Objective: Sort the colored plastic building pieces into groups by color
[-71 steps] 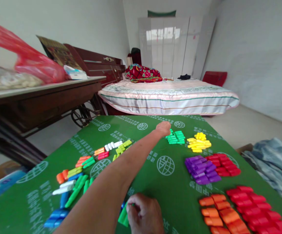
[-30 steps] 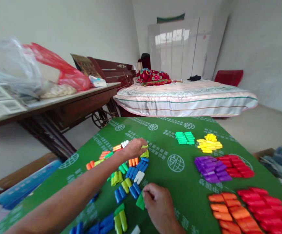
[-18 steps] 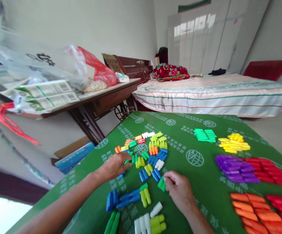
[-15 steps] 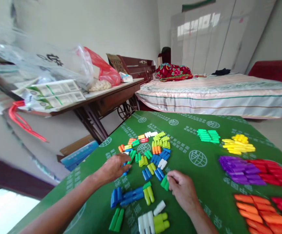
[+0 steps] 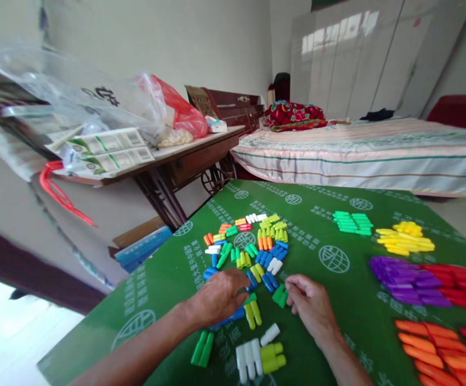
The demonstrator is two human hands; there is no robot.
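Observation:
Small tube-shaped plastic pieces, like pen caps, lie on a green printed board. My left hand (image 5: 227,288) hovers palm down over blue pieces (image 5: 233,316), thumb and fingers apart, with nothing visible between them. Just past its fingertips lies a blue pair (image 5: 252,281). My right hand (image 5: 311,304) pinches at the edge of a green cap-like piece (image 5: 280,296), beside another blue pair (image 5: 270,282). Closer to me are lime pieces (image 5: 252,314), a green pair (image 5: 202,348), white pieces (image 5: 249,360) and a single white piece (image 5: 270,334).
Sorted piles line the board's right side: green (image 5: 352,223), yellow (image 5: 405,239), purple (image 5: 407,281), red (image 5: 458,284) and orange (image 5: 437,348). A side table (image 5: 192,153) with bags and boxes stands at left. A bed (image 5: 357,147) is behind the board.
My left hand has moved right and toward me, from the green and blue pieces at left to the blue ones nearer the middle. My right hand stays by the green piece. The view has shifted slightly.

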